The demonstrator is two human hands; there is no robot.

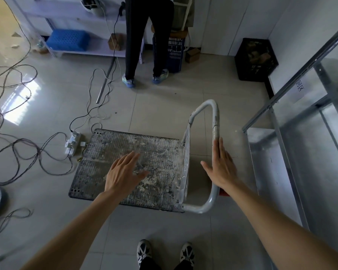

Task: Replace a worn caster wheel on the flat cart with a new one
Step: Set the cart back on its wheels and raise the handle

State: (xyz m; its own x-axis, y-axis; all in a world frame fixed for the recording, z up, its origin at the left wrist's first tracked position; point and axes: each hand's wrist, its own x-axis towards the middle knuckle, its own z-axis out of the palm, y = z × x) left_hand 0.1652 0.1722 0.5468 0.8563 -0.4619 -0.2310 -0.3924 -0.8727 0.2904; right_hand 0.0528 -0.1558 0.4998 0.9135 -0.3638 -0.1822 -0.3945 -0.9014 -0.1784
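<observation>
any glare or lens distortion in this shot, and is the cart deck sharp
Head view: window glare burns out the glossy floor at left; the wide-angle lens bows the metal rack at right and stretches the forearms; the cart deck is fairly sharp, the left hand and right hand only slightly soft.

Grey, white-splotched flat cart [113, 152]

So the flat cart [137, 164] is sitting right way up on the tiled floor, deck facing the camera. The deck's a grey ribbed platform, really scuffed up and splattered with pale crusty gunk, with rows of little holes near the left edge. Its push handle [215, 137], a bent grey metal tube, stands at the right end. Can't see any caster wheels from up here.
</observation>
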